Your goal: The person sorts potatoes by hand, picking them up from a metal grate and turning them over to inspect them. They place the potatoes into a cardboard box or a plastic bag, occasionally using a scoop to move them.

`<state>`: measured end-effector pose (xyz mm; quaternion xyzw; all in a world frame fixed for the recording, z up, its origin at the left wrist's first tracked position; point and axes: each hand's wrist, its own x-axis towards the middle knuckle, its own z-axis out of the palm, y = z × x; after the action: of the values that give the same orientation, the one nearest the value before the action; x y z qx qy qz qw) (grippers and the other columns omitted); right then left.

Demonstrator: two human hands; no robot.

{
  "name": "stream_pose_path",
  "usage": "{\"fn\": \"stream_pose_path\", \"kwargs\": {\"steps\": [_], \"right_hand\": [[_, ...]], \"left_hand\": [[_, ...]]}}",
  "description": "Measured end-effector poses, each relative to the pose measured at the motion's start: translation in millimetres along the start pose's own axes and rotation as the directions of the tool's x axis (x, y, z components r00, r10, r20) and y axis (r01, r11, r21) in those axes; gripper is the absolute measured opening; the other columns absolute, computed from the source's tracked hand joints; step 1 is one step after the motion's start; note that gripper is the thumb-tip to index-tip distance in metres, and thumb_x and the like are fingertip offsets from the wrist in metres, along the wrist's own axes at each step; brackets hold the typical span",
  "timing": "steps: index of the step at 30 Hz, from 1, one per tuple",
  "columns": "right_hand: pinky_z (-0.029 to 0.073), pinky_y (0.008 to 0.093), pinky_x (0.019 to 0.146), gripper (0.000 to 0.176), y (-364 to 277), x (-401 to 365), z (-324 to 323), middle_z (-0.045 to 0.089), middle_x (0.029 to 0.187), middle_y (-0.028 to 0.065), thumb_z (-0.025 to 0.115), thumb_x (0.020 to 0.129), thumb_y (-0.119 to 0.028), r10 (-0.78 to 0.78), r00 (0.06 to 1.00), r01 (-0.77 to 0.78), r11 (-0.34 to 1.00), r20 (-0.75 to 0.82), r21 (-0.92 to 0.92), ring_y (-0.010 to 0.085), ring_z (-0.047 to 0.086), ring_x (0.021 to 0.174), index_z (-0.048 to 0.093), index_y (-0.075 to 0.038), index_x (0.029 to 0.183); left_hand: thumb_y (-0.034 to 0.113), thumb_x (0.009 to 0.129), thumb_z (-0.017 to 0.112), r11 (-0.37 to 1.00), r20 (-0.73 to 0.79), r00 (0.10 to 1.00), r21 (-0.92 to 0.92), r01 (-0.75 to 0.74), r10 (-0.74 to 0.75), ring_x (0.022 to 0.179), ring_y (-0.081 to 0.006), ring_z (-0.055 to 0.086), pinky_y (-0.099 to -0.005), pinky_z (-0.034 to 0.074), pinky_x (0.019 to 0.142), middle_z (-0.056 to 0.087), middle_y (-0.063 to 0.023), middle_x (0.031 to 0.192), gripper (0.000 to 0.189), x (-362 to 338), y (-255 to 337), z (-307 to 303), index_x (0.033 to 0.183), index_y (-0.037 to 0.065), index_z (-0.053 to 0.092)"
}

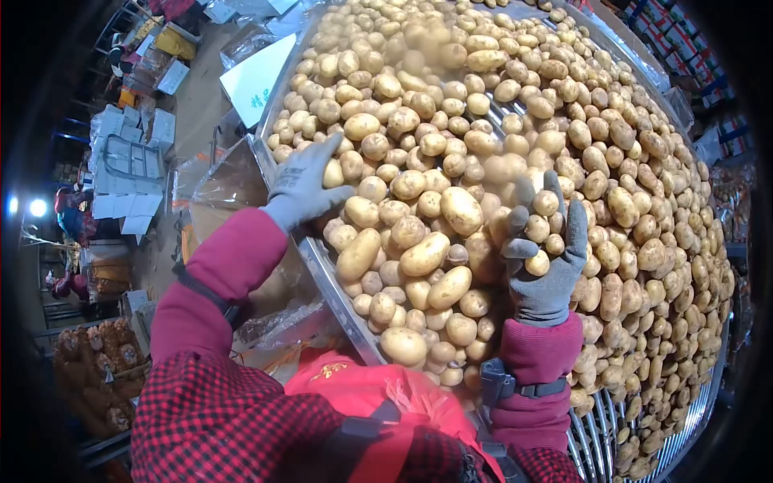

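My left hand (304,183), in a grey glove, lies at the left edge of a big heap of potatoes (463,211). Its fingers are stretched and the thumb is spread away, with the fingertips beside a potato. Palm up over the heap, my right hand (550,282) wears a matching glove. Several small potatoes (537,263) rest in its palm, with the fingers curled around them. Larger oval potatoes (424,253) lie between the two hands.
A metal rim (342,302) borders the sorting table on my side, and metal bars (600,435) show at lower right. An open carton (258,79) and plastic-lined boxes stand left of the table. White cartons (129,173) are stacked farther off, near bagged goods (101,366).
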<state>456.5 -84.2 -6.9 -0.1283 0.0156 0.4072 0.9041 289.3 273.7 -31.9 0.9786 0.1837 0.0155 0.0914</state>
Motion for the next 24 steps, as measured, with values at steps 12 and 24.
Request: {"fn": "stream_pose_path", "kwargs": {"steps": [12,24], "right_hand": [[0.058,0.0236,0.064,0.057,8.6,-2.1,8.4,0.049,0.155,0.0190,0.037,0.113,-0.039,-0.102,0.993,0.089,0.979,-0.062,-0.184,0.0243,0.068,0.110,0.034,-0.009,0.160],[0.060,0.0388,0.100,0.084,13.4,1.9,-0.2,0.033,0.165,0.0203,0.073,0.092,0.003,-0.363,0.929,0.296,0.603,0.077,-0.741,0.0399,0.050,0.141,0.034,-0.025,0.160]], "left_hand": [[0.027,0.083,0.076,0.994,-0.260,0.965,-0.110,0.009,-0.037,0.115,-0.0438,0.062,-0.0523,0.053,0.094,0.052,-0.0232,0.134,0.074,74.8,47.8,26.5,0.151,0.022,0.046],[0.047,0.093,0.072,0.803,-0.279,0.946,-0.518,-0.294,0.166,0.128,-0.0367,0.061,-0.0464,0.049,0.107,0.051,-0.0256,0.151,0.080,213.9,108.1,7.4,0.157,0.011,0.040]]}}
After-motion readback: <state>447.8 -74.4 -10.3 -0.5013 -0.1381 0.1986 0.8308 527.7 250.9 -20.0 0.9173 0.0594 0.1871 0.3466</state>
